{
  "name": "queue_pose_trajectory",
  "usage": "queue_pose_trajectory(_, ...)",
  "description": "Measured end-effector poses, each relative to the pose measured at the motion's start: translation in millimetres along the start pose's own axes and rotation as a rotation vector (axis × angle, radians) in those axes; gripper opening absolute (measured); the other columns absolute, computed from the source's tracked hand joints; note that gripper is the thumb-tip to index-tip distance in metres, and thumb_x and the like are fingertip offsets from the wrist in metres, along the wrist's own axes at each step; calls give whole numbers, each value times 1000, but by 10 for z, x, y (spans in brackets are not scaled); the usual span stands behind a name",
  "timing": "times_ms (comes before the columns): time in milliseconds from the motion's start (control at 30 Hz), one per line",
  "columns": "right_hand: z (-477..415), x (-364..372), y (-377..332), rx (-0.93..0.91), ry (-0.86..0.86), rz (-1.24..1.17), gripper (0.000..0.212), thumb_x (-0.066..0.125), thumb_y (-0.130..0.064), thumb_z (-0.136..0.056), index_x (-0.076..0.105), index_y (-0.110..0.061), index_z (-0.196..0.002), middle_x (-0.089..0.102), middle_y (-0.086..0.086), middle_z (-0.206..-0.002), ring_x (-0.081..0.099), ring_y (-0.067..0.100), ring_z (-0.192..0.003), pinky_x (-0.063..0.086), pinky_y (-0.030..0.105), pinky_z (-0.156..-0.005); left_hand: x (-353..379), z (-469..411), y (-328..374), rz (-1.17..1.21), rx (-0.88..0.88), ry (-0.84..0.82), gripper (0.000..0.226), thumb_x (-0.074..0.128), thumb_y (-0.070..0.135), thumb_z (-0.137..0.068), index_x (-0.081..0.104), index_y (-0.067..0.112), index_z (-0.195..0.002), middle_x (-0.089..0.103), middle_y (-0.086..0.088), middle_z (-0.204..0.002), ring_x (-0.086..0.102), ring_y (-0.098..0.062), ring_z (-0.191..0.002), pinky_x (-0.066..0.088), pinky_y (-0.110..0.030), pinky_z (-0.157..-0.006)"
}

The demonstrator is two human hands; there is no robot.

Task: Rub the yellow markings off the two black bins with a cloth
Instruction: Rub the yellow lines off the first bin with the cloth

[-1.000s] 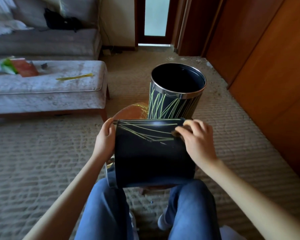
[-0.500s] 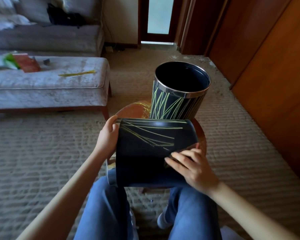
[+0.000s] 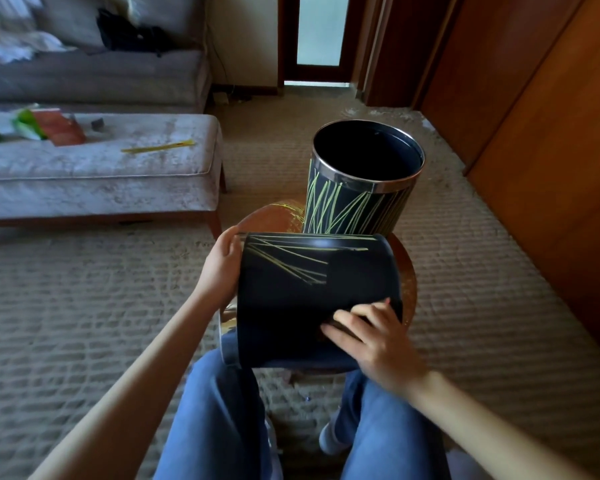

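A black bin lies on its side across my knees and a round wooden stool. Thin yellow markings cross its far upper side; the near side is plain black. My left hand grips the bin's left end. My right hand lies flat on the near right part of the bin, its fingers pressing a dark cloth that is mostly hidden under them. A second black bin with a chrome rim stands upright on the stool behind, its side covered in yellow lines.
A grey upholstered bench stands to the left, carrying a yellow strip and some papers. A sofa is behind it. Wooden wardrobe doors line the right. Beige carpet covers the floor.
My right hand slid with the cloth from the yellow lines near the bin's top down to its near right side. The left hand kept its hold.
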State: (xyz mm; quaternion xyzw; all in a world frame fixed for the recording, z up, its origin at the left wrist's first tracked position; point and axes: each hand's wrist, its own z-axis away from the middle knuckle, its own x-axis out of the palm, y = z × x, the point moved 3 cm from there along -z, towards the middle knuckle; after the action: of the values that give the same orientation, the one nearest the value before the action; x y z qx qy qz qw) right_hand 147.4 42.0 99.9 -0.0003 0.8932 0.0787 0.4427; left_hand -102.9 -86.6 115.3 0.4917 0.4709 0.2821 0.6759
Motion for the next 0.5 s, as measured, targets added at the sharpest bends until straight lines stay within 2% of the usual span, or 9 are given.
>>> queue_pose_trajectory(67, -213, 20, 101, 48, 10, -25, 28, 54, -6, -96, 74, -16, -113, 69, 7, -110, 54, 25, -98, 43, 40, -82, -11, 21, -46, -11, 0, 4, 40, 38, 23, -108, 47, 16, -146, 56, -6, -143, 50, -18, -131, 33, -23, -99)
queue_pose_trajectory(200, -812, 150, 403, 294, -8, -36, 32, 68, 7, -81, 76, -15, -104, 67, 5, -100, 56, 31, -86, 44, 41, -74, -43, 111, -119, -32, 11, -15, 41, 36, 25, -108, 46, 21, -148, 56, -5, -145, 50, -20, -133, 35, -26, -101)
queue_pose_trajectory(300, -851, 170, 358, 339, -14, -15, 35, 69, 9, -79, 76, -14, -105, 67, 5, -100, 54, 31, -87, 44, 42, -75, -59, 58, -110, -22, -15, -38, 43, 34, 22, -107, 45, 20, -148, 53, -7, -147, 48, -22, -135, 37, -34, -112)
queue_pose_trajectory(367, -631, 99, 174, 314, 33, -23, 33, 61, 5, -85, 75, -14, -108, 68, 4, -103, 54, 29, -92, 44, 42, -79, -45, -34, -95, 23, -45, -57, 44, 33, 18, -106, 45, 18, -149, 54, -9, -145, 49, -22, -135, 37, -38, -115)
queue_pose_trajectory(500, -168, -3, -133, 64, 3, -51, 32, 46, -8, -100, 75, -17, -112, 70, 3, -108, 53, 23, -97, 42, 43, -87, -10, -126, -93, 108, -88, -69, 45, 33, 17, -106, 45, 17, -149, 59, -8, -137, 58, -16, -117, 46, -30, -101)
